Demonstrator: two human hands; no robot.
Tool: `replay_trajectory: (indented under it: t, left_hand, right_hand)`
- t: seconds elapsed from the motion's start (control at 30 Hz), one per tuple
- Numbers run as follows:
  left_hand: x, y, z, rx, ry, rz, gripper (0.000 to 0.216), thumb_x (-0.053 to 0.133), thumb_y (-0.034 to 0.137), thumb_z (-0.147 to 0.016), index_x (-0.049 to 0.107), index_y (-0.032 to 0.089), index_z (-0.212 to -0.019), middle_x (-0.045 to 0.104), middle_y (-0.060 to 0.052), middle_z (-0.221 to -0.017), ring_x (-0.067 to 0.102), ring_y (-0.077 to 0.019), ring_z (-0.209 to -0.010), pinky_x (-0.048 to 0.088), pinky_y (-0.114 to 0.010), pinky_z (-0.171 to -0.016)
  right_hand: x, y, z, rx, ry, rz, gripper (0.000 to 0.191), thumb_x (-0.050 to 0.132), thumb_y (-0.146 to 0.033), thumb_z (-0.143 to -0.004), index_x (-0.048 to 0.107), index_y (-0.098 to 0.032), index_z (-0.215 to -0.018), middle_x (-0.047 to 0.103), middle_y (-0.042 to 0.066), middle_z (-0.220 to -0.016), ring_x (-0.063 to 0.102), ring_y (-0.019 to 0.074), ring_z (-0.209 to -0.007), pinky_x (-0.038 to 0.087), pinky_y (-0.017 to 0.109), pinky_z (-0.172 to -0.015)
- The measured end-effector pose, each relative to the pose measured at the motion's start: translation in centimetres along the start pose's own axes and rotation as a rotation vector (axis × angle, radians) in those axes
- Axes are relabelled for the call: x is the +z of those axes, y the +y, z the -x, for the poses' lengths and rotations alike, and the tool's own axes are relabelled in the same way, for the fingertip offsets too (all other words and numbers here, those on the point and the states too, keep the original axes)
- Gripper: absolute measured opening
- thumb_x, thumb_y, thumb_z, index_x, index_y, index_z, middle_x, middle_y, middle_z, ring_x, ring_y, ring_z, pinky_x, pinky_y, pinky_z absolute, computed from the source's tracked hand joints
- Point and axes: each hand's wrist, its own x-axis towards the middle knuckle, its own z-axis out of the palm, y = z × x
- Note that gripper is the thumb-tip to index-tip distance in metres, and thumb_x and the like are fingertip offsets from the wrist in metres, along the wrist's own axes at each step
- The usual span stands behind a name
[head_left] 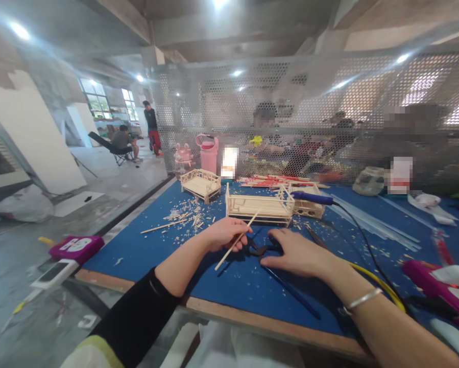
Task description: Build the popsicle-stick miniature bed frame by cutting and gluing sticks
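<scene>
A thin wooden stick (229,253) slants between the closed fingers of my left hand (225,234), over the front of the blue tabletop. Just right of it, my right hand (302,253) is spread low above a pair of dark pliers (258,250) with blue handles. Its thumb and fingers are apart around part of the pliers; whether they touch is unclear. Behind my hands stands a small model bench of wooden sticks (258,205). A second stick model (201,185) is farther left, and a third (308,202) is to the right, partly hidden by a blue glue gun (312,198).
Wood scraps (193,217) and a loose stick (162,227) lie on the left. Red-tipped sticks (267,181) are at the back, clear glue sticks (375,222) at right. A black cord (361,230) crosses the right side. A perforated screen (221,102) borders the table; people sit beyond.
</scene>
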Motion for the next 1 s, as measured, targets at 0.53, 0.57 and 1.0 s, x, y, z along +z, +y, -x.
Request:
replay_trajectory:
  t: [0.53,0.57,1.0]
  left_hand:
    - [-0.3,0.0,-0.1,0.045,0.092,-0.122,0.013,0.039,0.019,-0.081,0.05,0.016,-0.075,0.051,0.005,-0.046,0.036,-0.0038,-0.03,0.022,-0.015,-0.031]
    - [-0.3,0.1,0.0,0.056,0.1,-0.112,0.013,0.039,0.018,-0.082,0.049,0.016,-0.074,0.051,0.005,-0.046,0.036,-0.0039,-0.03,0.022,-0.016,-0.031]
    - [1.1,0.4,0.4,0.112,0.012,0.009,0.016,0.037,0.021,-0.084,0.046,0.016,-0.072,0.054,0.004,-0.045,0.033,-0.0039,-0.028,0.018,-0.015,-0.031]
  right_hand:
    - [0.2,0.1,3.7,0.052,0.084,0.059,0.044,0.045,-0.038,-0.077,0.058,-0.013,-0.111,0.06,0.018,-0.102,0.056,0.0311,-0.094,0.038,0.042,-0.084]
    - [-0.1,0.5,3.3,0.071,0.091,-0.027,0.041,0.044,-0.037,-0.077,0.058,-0.014,-0.107,0.061,0.016,-0.1,0.056,0.0297,-0.093,0.039,0.04,-0.083]
    - [-1.1,1.0,3.2,0.284,-0.279,-1.234,0.014,0.046,-0.031,-0.068,0.049,-0.02,-0.075,0.05,-0.002,-0.06,0.055,0.013,-0.06,0.045,0.026,-0.062]
